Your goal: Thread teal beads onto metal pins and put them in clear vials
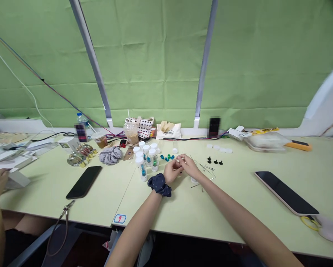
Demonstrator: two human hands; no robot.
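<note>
Two grips clamped together: your left hand [172, 171] and right hand [190, 167] pinch a tiny pale piece [178, 160], too small to identify, above the pale green desk [200, 218], just beside round teal beads [167, 157] and white-capped clear plastic vials [146, 155].

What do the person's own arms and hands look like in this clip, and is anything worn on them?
The left forearm and right forearm are bare, with no sleeves in view. The left hand and right hand are ungloved. A gathered navy fabric scrunchie with small pale dots circles the left wrist; the right wrist shows nothing worn.
</note>
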